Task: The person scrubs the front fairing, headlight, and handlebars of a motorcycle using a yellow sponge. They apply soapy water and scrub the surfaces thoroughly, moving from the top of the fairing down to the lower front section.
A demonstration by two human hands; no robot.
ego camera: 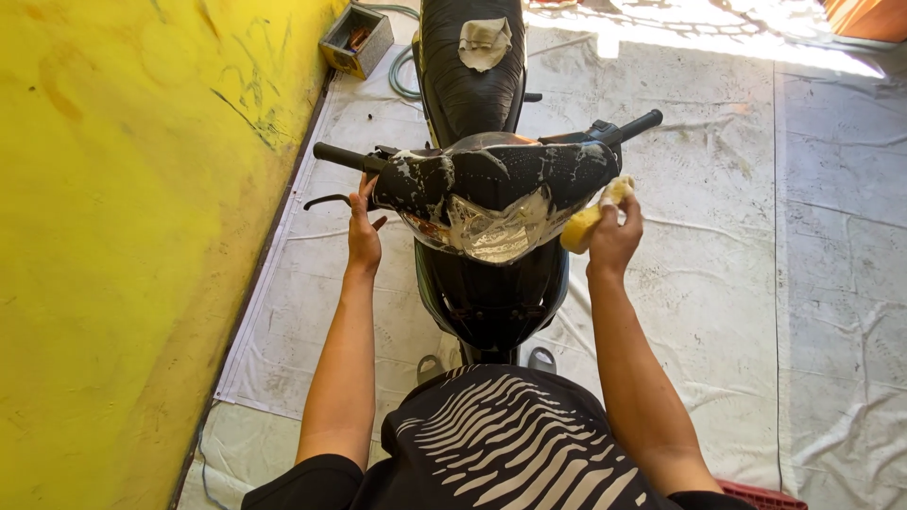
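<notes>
Motorcycle [487,189] lengthwise away, headlight toward person, handlebars crosswise.

Motorcycle [489,236]: black, upright, its front end facing the wearer, standing on a pale ground sheet. The handlebar cowl [491,179] is streaked with white suds; the headlight lens [496,231], set just below the cowl, is coated in foam. Black grips project from the cowl on both sides. The seat extends away behind the cowl.

Sponge [590,215]: yellow, wet, pressed against the edge of the cowl beside the headlight lens, on the wearer's right side of the motorcycle. It is partly covered by fingers, with foam on its upper end.
</notes>
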